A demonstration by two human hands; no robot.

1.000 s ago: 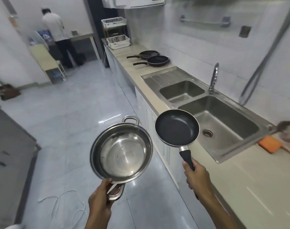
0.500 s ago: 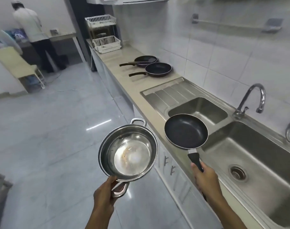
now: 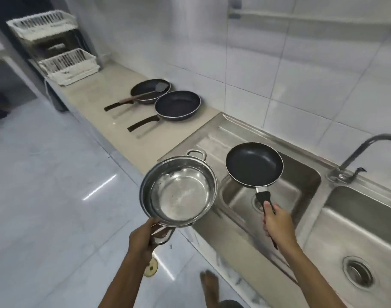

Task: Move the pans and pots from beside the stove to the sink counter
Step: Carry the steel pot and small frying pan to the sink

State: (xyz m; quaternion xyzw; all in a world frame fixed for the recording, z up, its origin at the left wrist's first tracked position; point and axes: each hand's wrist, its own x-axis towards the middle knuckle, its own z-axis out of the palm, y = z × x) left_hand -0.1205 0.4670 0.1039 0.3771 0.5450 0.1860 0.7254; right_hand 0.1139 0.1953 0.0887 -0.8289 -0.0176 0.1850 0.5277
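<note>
A round steel pot (image 3: 178, 191) with a polished, mirror-like bowl is gripped by its near loop handle in the left hand (image 3: 143, 240), fingers wrapped tight; it is held in the air over the floor edge of the bench (image 3: 114, 107), tilted toward the camera, its far loop handle pointing at the sink (image 3: 279, 196). A small black non-stick pan (image 3: 254, 164) with a thin bright rim is held by its black handle in the right hand (image 3: 277, 221), closed around the grip, thumb laid along the top; the pan hangs above the smaller steel basin. The two hands are apart, one vessel in each. The sink is brushed steel with a ribbed draining board, two basins and a curved tap (image 3: 354, 158).

Farther along the smooth beige bench, two larger dark frying pans lie side by side, touching or nearly so: the nearer pan (image 3: 177, 105) empty, the farther pan (image 3: 150, 91) with what seems to be a grey spatula (image 3: 160, 88) resting across it. At the far end stands a white slatted two-tier rack (image 3: 67, 65). No writing or brand can be read.
</note>
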